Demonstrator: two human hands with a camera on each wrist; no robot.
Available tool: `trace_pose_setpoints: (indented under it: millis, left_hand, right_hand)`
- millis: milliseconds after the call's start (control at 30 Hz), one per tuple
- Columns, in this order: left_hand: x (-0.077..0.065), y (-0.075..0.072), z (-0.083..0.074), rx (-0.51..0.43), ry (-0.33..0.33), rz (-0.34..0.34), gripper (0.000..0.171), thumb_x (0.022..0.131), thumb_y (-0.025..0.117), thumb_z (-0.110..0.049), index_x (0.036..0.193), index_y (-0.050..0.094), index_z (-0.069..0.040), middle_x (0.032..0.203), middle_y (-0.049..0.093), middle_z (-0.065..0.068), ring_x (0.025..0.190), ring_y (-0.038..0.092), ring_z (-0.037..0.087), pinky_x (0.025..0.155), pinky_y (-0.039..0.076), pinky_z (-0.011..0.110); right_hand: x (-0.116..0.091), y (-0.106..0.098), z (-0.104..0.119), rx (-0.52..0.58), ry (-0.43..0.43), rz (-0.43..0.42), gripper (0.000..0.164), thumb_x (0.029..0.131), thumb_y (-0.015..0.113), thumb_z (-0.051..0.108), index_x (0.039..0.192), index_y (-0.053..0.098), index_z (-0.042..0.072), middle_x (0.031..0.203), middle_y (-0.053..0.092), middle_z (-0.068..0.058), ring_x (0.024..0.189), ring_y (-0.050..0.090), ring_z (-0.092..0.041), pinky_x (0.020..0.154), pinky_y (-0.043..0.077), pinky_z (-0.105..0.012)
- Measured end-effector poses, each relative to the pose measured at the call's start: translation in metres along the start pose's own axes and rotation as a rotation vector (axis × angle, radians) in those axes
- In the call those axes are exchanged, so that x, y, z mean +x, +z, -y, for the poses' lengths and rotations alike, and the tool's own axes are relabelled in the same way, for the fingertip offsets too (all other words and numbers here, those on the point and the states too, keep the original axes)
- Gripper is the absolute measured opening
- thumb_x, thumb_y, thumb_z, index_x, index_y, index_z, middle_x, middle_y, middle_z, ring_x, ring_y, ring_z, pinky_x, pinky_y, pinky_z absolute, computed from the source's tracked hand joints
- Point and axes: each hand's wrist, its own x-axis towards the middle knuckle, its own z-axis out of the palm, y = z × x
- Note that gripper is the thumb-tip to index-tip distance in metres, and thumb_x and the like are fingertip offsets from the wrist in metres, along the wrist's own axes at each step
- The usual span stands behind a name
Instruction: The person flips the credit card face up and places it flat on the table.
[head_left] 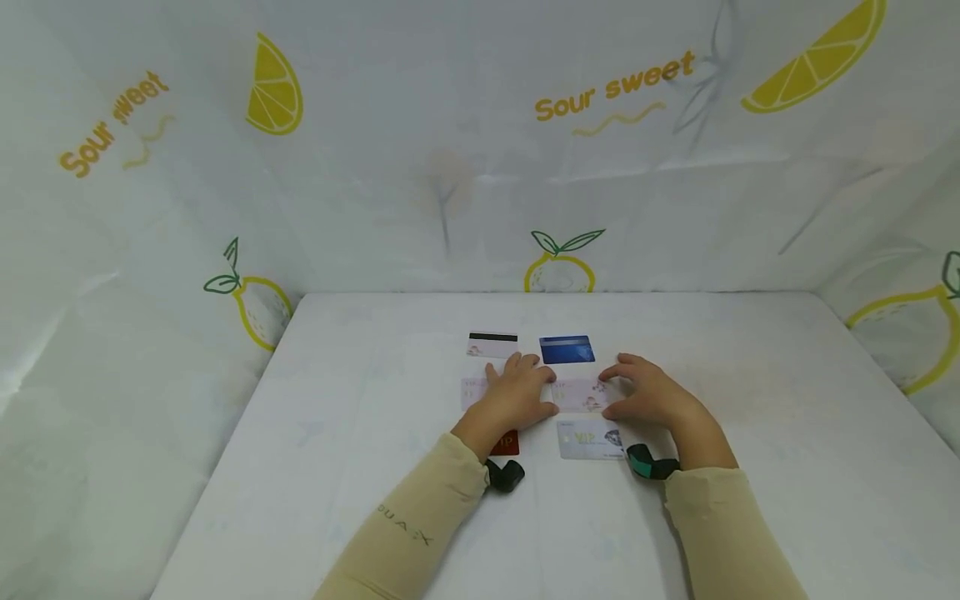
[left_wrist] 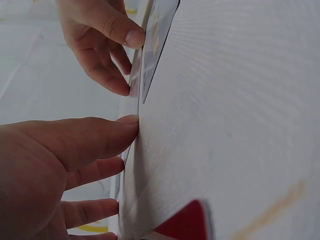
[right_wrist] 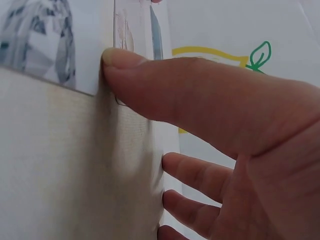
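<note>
A pale pink VIP card (head_left: pixel 576 397) lies flat on the table between the two hands. The right hand (head_left: pixel 654 395) is at its right end, thumb at the near corner and index finger by the far one. At the card's left end is the left hand (head_left: pixel 513 395), fingers spread and fingertips down on the tabletop. Under that hand, another pink VIP card (head_left: pixel 472 392) is partly covered. The left wrist overlaps a red VIP card (head_left: pixel 510 444). Just nearer than the right thumb lies a silver VIP card (head_left: pixel 585 440) with a diamond picture (right_wrist: pixel 45 40).
Behind the hands, a white card with a black stripe (head_left: pixel 492 345) and a blue card (head_left: pixel 567 350) lie side by side. The white table (head_left: pixel 337 500) meets a lemon-printed backdrop (head_left: pixel 375 208) at its far edge. Both wrists wear black devices.
</note>
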Motion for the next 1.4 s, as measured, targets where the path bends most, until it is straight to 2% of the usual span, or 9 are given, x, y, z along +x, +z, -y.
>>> trace_pose_setpoints:
  millis: [133, 300, 567, 733, 900, 1033, 1133, 1233, 1400]
  left_hand:
    - [-0.001, 0.001, -0.001, 0.012, 0.001, 0.008, 0.049, 0.089, 0.069, -0.045, 0.134, 0.058, -0.029, 0.154, 0.038, 0.002, 0.147, 0.026, 0.028, 0.111, 0.021, 0.069]
    - [-0.002, 0.001, -0.001, 0.031, -0.006, 0.0, 0.049, 0.089, 0.069, -0.046, 0.134, 0.058, -0.03, 0.154, 0.039, 0.002, 0.148, 0.024, 0.029, 0.111, 0.021, 0.068]
    - [0.002, 0.001, 0.0, 0.052, 0.0, -0.006, 0.048, 0.089, 0.069, -0.047, 0.133, 0.059, -0.031, 0.153, 0.04, 0.001, 0.149, 0.02, 0.029, 0.112, 0.018, 0.068]
    - [0.004, -0.001, 0.001, 0.052, 0.011, 0.002, 0.048, 0.088, 0.069, -0.048, 0.132, 0.06, -0.031, 0.152, 0.042, 0.001, 0.149, 0.021, 0.029, 0.113, 0.016, 0.069]
    - [0.008, -0.008, 0.01, -0.057, 0.019, 0.013, 0.049, 0.089, 0.068, -0.048, 0.132, 0.058, -0.027, 0.146, 0.05, -0.001, 0.148, 0.025, 0.027, 0.114, 0.015, 0.068]
    - [0.017, -0.02, 0.017, -0.193, -0.014, 0.003, 0.045, 0.091, 0.068, -0.043, 0.13, 0.057, -0.024, 0.129, 0.063, -0.002, 0.134, 0.047, 0.021, 0.115, 0.013, 0.066]
    - [0.026, -0.027, 0.021, -0.228, -0.055, -0.02, 0.044, 0.092, 0.067, -0.039, 0.131, 0.056, -0.022, 0.121, 0.067, 0.0, 0.123, 0.057, 0.021, 0.115, 0.013, 0.066]
    - [0.035, -0.031, 0.021, -0.182, -0.077, -0.039, 0.048, 0.092, 0.069, -0.037, 0.135, 0.054, -0.022, 0.13, 0.064, 0.002, 0.127, 0.055, 0.025, 0.115, 0.017, 0.066]
    - [0.047, -0.03, 0.019, -0.068, -0.099, -0.037, 0.059, 0.089, 0.071, -0.037, 0.143, 0.05, -0.024, 0.147, 0.051, 0.002, 0.139, 0.043, 0.028, 0.113, 0.021, 0.067]
  right_hand:
    - [-0.002, -0.001, 0.0, -0.002, -0.011, 0.009, 0.057, 0.077, 0.083, 0.028, 0.127, 0.062, 0.011, 0.156, 0.025, -0.03, 0.141, 0.021, -0.054, 0.108, 0.025, -0.07]
    - [0.005, -0.009, 0.002, -0.022, -0.018, 0.028, 0.06, 0.083, 0.076, 0.035, 0.134, 0.054, 0.011, 0.151, 0.034, -0.029, 0.137, 0.03, -0.051, 0.107, 0.029, -0.069]
    - [0.052, -0.026, 0.002, -0.046, 0.053, 0.081, 0.066, 0.088, 0.071, 0.035, 0.145, 0.044, 0.016, 0.156, 0.026, -0.027, 0.141, 0.023, -0.052, 0.107, 0.025, -0.071]
    - [0.071, -0.032, 0.006, -0.078, 0.049, 0.095, 0.069, 0.088, 0.072, 0.035, 0.148, 0.042, 0.018, 0.157, 0.026, -0.026, 0.142, 0.022, -0.051, 0.107, 0.024, -0.071]
    - [0.082, -0.033, 0.01, -0.076, 0.06, 0.123, 0.07, 0.085, 0.075, 0.033, 0.147, 0.045, 0.018, 0.156, 0.026, -0.026, 0.141, 0.024, -0.051, 0.107, 0.024, -0.071]
    - [0.083, -0.032, 0.007, -0.068, 0.067, 0.132, 0.068, 0.085, 0.076, 0.033, 0.145, 0.049, 0.017, 0.156, 0.025, -0.026, 0.141, 0.025, -0.05, 0.108, 0.025, -0.07]
    - [0.084, -0.029, 0.007, -0.065, 0.061, 0.123, 0.066, 0.084, 0.076, 0.031, 0.143, 0.051, 0.016, 0.155, 0.026, -0.026, 0.14, 0.026, -0.05, 0.108, 0.025, -0.07]
    - [0.083, -0.028, 0.007, -0.061, 0.07, 0.102, 0.064, 0.084, 0.077, 0.029, 0.141, 0.053, 0.016, 0.154, 0.028, -0.026, 0.14, 0.027, -0.05, 0.109, 0.026, -0.069]
    - [0.078, -0.031, 0.008, -0.048, 0.083, 0.08, 0.062, 0.083, 0.078, 0.027, 0.139, 0.055, 0.016, 0.153, 0.03, -0.026, 0.139, 0.029, -0.049, 0.109, 0.027, -0.068]
